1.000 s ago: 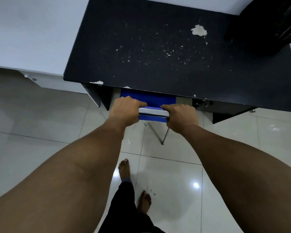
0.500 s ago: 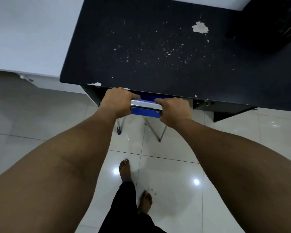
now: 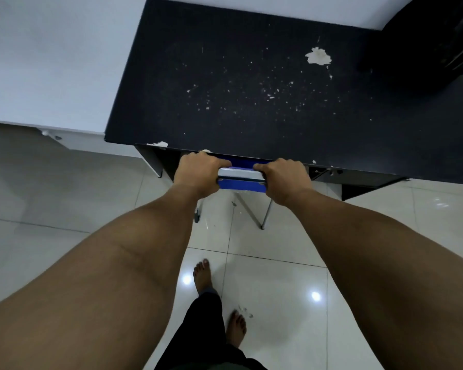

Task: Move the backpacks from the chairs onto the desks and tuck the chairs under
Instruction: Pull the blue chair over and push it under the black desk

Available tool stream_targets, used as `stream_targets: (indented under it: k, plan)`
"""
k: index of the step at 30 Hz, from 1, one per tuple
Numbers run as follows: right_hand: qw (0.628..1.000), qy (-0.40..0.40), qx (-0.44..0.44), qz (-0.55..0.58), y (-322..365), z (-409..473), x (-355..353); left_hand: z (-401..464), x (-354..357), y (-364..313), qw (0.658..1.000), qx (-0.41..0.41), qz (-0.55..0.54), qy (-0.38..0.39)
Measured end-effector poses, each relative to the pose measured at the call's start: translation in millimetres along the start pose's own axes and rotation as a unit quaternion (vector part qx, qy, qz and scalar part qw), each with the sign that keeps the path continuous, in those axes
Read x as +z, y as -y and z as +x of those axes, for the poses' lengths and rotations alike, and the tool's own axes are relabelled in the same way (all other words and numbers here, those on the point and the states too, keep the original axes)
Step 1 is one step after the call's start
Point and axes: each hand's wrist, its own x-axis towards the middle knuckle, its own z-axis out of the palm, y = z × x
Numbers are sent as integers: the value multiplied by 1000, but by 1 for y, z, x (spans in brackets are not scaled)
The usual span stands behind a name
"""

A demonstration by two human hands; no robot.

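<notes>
A blue chair (image 3: 241, 184) with a silver top rail and thin metal legs stands mostly under the black desk (image 3: 265, 102); only its backrest top and two rear legs show. My left hand (image 3: 198, 173) grips the left end of the chair's top rail, and my right hand (image 3: 284, 180) grips the right end. Both sets of knuckles sit close to the desk's front edge. A black backpack (image 3: 433, 44) lies on the desk's far right corner, partly cut off by the frame.
A white desk (image 3: 51, 62) adjoins the black one on the left. Glossy white floor tiles (image 3: 278, 289) spread below, and my bare feet (image 3: 203, 273) stand behind the chair. The black desktop is chipped and speckled with white flakes.
The chair has slid forward under the black desk; less of its blue backrest shows now. Both hands kept their grip and moved with it toward the desk edge.
</notes>
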Motion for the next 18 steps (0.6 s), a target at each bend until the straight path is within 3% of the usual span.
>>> stream_targets:
  k: [6,18]
  plan:
    - [1000,-5,5,14,-25,-3,1,16,-1,-16,999,37,8,-6]
    - [993,-101,29,51,-21,13,14,39,-4,11,997,69,18,39]
